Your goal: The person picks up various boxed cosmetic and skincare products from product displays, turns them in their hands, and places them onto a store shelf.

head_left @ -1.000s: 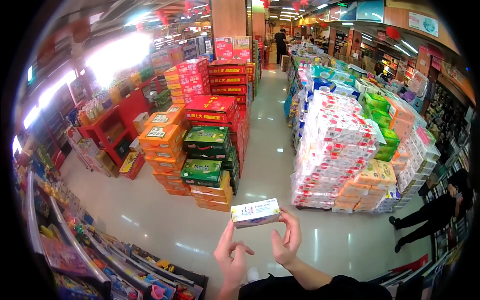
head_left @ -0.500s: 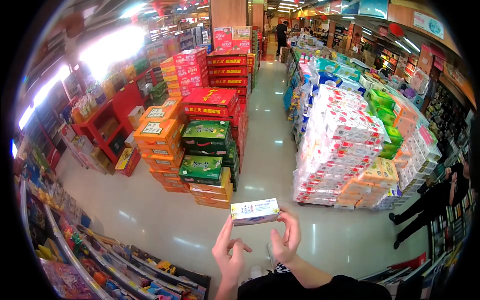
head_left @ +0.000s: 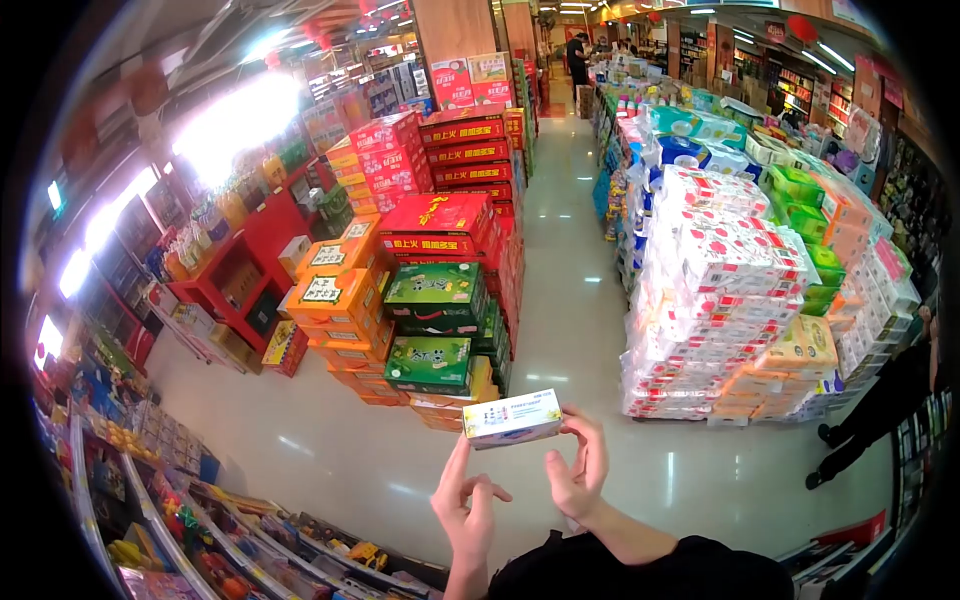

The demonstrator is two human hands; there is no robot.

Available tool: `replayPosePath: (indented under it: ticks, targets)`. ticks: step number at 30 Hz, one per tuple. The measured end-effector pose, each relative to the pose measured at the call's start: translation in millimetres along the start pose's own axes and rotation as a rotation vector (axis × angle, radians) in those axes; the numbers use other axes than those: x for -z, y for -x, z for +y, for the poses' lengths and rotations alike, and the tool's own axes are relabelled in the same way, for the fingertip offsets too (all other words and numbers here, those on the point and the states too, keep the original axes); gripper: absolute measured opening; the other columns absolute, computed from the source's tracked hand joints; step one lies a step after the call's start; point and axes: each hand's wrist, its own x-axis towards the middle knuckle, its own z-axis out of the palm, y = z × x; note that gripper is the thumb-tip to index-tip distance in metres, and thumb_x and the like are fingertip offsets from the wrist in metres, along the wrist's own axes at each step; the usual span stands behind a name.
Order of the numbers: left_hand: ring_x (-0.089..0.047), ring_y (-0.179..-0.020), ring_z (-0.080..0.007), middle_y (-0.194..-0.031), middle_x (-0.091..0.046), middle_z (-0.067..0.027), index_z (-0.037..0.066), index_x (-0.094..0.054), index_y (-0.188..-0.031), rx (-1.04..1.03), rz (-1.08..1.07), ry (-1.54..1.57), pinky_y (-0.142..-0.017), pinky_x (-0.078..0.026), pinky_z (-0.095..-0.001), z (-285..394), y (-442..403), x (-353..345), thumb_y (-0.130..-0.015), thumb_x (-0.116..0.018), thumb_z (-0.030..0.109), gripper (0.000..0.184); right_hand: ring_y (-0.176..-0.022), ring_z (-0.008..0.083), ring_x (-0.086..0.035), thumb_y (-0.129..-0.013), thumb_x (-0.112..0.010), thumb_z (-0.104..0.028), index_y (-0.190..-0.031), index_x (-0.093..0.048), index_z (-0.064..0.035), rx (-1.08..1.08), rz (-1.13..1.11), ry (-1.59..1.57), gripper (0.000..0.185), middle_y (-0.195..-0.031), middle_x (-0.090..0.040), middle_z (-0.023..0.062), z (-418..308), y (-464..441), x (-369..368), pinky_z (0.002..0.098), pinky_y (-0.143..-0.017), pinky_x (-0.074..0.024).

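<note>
A small white box with printed text and yellow flowers [head_left: 512,418] is held up between my two hands, level with the lower middle of the view. My left hand [head_left: 466,505] supports its left end with a raised finger, the other fingers curled below. At the right end, the fingers of my right hand [head_left: 580,468] touch the box, with the thumb standing apart beneath it. Beyond the box stand stacked green cartons [head_left: 430,365] and orange cartons [head_left: 340,300].
Red cartons [head_left: 440,222] rise behind the green ones. Wrapped paper packs [head_left: 735,255] form a tall pile at right. A person in dark clothes [head_left: 880,405] stands at the right edge; another person [head_left: 577,60] is far down the aisle. Shelves [head_left: 190,520] line the lower left.
The view has turned slightly left, so the stacks and the pile sit further right. The person at right is now partly cut off. Both hands keep the box in nearly the same pose.
</note>
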Motion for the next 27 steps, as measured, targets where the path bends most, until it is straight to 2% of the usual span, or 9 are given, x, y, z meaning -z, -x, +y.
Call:
replayPosePath:
  ticks: [3, 6, 8, 12, 15, 18, 27]
  targets:
    - [-0.070, -0.064, -0.0197, -0.142, -0.052, -0.0244, -0.006, -0.050, -0.141, 0.012, 0.025, 0.011, -0.055, -0.056, -0.0266, -5.0, -18.3, -17.6, -0.081, -0.044, -0.015, 0.061, -0.118, 0.0240, -0.050, -0.087, -0.061, 0.000, -0.131, -0.047, 0.0014, 0.010, -0.012, -0.006, 0.047, -0.138, -0.048, 0.0219, 16.1, -21.8, 7.5, 0.0377, -0.101, -0.0398]
    - [-0.066, -0.060, -0.0192, -0.114, -0.064, -0.0184, -0.010, -0.048, -0.141, -0.004, 0.061, -0.036, -0.057, -0.054, -0.0289, -8.9, -32.6, -38.4, -0.082, -0.042, -0.012, 0.060, -0.117, 0.0255, -0.052, -0.086, -0.061, 0.000, -0.129, -0.047, 0.0020, 0.023, -0.014, -0.025, 0.046, -0.137, -0.050, 0.0226, 32.2, -43.2, 14.9, 0.0376, -0.099, -0.0415]
    - [-0.066, -0.059, -0.0192, -0.111, -0.065, -0.0181, -0.010, -0.048, -0.141, -0.021, 0.064, -0.041, -0.056, -0.054, -0.0291, -14.0, -41.7, -51.2, -0.082, -0.042, -0.012, 0.060, -0.116, 0.0288, -0.055, -0.084, -0.061, 0.001, -0.126, -0.050, 0.0030, 0.033, 0.020, -0.024, 0.044, -0.134, -0.055, 0.0244, 41.2, -56.9, 18.6, 0.0377, -0.095, -0.0448]
    - [-0.066, -0.060, -0.0198, -0.110, -0.065, -0.0178, -0.009, -0.048, -0.141, -0.011, 0.058, -0.042, -0.056, -0.054, -0.0292, -22.0, -60.0, -74.5, -0.081, -0.042, -0.012, 0.061, -0.120, 0.0241, -0.049, -0.088, -0.061, -0.001, -0.130, -0.046, 0.0015, 0.005, -0.016, -0.064, 0.045, -0.139, -0.047, 0.0215, 63.8, -73.5, 33.7, 0.0367, -0.101, -0.0394]
    - [-0.067, -0.060, -0.0203, -0.113, -0.064, -0.0192, -0.009, -0.048, -0.142, -0.035, 0.051, -0.058, -0.057, -0.054, -0.0292, -30.1, -75.9, -93.1, -0.081, -0.042, -0.013, 0.061, -0.118, 0.0253, -0.051, -0.086, -0.061, 0.000, -0.128, -0.047, 0.0020, 0.007, 0.006, -0.067, 0.045, -0.138, -0.049, 0.0225, 79.6, -92.0, 43.3, 0.0366, -0.099, -0.0411]
    - [-0.070, -0.069, -0.0205, -0.140, -0.052, -0.0256, -0.006, -0.051, -0.140, 0.022, 0.059, -0.011, -0.055, -0.057, -0.0274, -35.4, -86.6, -107.7, -0.083, -0.046, -0.016, 0.059, -0.114, 0.0274, -0.055, -0.082, -0.060, 0.003, -0.125, -0.049, 0.0032, 0.012, 0.040, -0.062, 0.045, -0.134, -0.054, 0.0246, 89.1, -108.2, 50.2, 0.0368, -0.094, -0.0446]
    - [-0.069, -0.068, -0.0203, -0.140, -0.052, -0.0250, -0.006, -0.051, -0.140, 0.089, 0.116, 0.017, -0.056, -0.058, -0.0282, -49.1, -111.9, -135.0, -0.081, -0.045, -0.015, 0.060, -0.114, 0.0270, -0.055, -0.082, -0.059, 0.005, -0.126, -0.049, 0.0028, -0.017, 0.001, -0.066, 0.045, -0.134, -0.053, 0.0246, 120.2, -135.4, 60.0, 0.0368, -0.094, -0.0445]
